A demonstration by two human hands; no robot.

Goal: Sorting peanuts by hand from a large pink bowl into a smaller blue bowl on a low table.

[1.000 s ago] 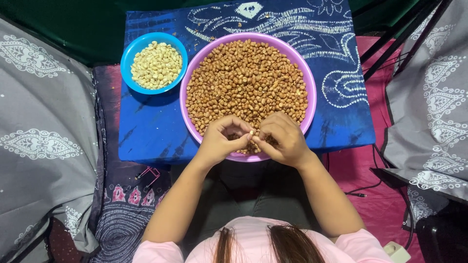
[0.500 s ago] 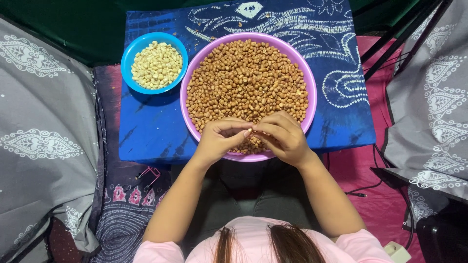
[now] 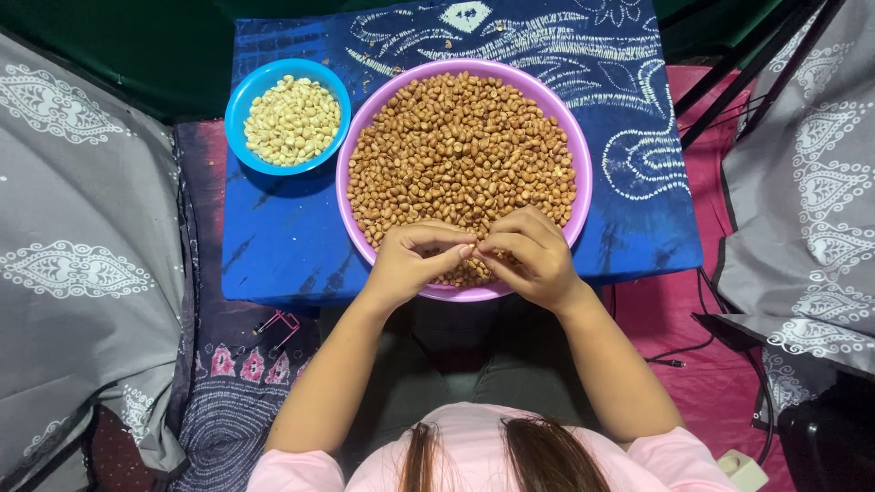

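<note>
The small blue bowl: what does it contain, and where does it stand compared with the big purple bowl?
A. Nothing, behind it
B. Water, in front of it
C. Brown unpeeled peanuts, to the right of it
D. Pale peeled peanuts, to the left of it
D: the small blue bowl holds pale peeled peanuts and stands left of the big purple bowl, which is full of brown peanuts.

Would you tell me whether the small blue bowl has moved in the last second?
No. The small blue bowl of pale peeled peanuts still sits just left of the purple basin, on the blue cloth.
</note>
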